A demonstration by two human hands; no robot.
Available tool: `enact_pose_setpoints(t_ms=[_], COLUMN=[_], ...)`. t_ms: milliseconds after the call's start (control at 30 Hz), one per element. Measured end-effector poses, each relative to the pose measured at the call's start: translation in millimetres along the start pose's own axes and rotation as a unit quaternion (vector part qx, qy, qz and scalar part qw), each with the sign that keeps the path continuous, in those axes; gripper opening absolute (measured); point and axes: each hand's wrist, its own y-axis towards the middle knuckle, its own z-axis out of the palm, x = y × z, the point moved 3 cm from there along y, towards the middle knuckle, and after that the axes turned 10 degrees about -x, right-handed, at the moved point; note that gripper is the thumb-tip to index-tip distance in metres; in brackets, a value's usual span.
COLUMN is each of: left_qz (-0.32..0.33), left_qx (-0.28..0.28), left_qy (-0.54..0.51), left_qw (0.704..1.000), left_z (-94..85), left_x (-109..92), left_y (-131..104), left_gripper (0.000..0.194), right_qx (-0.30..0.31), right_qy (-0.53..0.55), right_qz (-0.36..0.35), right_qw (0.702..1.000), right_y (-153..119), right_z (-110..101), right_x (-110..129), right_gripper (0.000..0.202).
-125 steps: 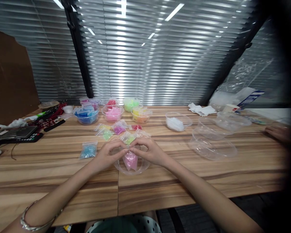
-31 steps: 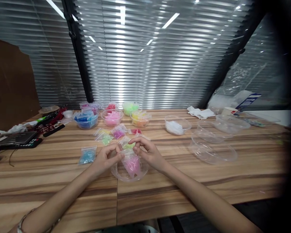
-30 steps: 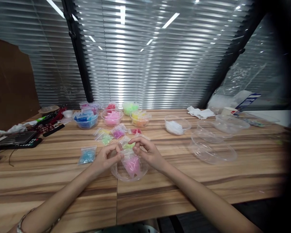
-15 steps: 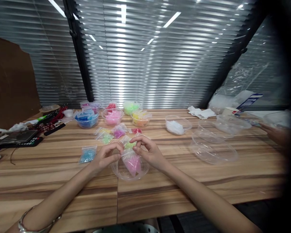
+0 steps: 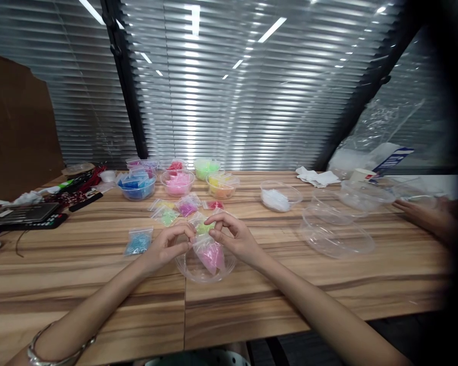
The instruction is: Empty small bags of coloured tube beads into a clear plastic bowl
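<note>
My left hand [image 5: 172,244] pinches the upper left corner of a small clear zip bag with pink contents [image 5: 211,255]. My right hand [image 5: 234,236] is closed at the other top corner of the same bag. The pink bag hangs tilted over a clear round plastic bowl [image 5: 189,269]. Just behind the fingers lies a bag with yellow-green contents [image 5: 204,227], partly covered by my right hand. Farther back are small bags with purple [image 5: 187,206], light green [image 5: 168,216] and red [image 5: 215,205] contents. A blue bag [image 5: 139,241] lies left of my left hand.
Bowls of colour-sorted bags stand at the back, among them a blue one [image 5: 136,193] and a pink one [image 5: 177,192]. A bowl of white bags [image 5: 275,200] and clear bowls [image 5: 336,239] stand right. Another person's hand [image 5: 423,216] is at far right. Cables [image 5: 78,190] lie left.
Both my hands stay almost in place, and the pink bag shifts only slightly. The other person's hand at the far right has moved left, toward the clear bowls.
</note>
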Motion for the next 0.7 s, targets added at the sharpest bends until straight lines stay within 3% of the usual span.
enact_pose_setpoints(t_ms=[200,367,467,567,633,700], left_qz=[0.012,0.082,0.143,0.183,0.166,0.087], left_qx=[0.004,-0.064,-0.115,-0.111,-0.077,-0.140], left_qy=[0.049,0.118,0.141,0.117,0.090,0.131], left_qw=[0.999,0.988,0.973,0.970,0.979,0.978], left_z=[2.1,-4.7,-7.1,2.3,11.9,12.5], left_x=[-1.7,-11.8,-44.4,-93.6,-120.8,-132.3], left_y=[0.0,6.4,9.0,-2.1,-18.0,-34.9], left_gripper=[0.016,0.009,0.018,0.021,0.019,0.021], right_qx=[-0.006,-0.006,-0.009,-0.005,-0.002,-0.003], right_qy=[-0.009,-0.018,-0.027,-0.030,-0.030,-0.031], right_qz=[-0.002,-0.005,-0.003,-0.002,0.001,0.004], right_qw=[1.000,1.000,1.000,1.000,1.000,1.000], right_y=[0.1,-0.7,-2.0,-3.8,-5.2,-6.5], right_z=[-0.2,-0.1,0.7,1.6,1.8,1.7], right_x=[1.4,0.0,0.1,0.7,0.5,-0.1], right_gripper=[0.028,0.030,0.028,0.027,0.025,0.024])
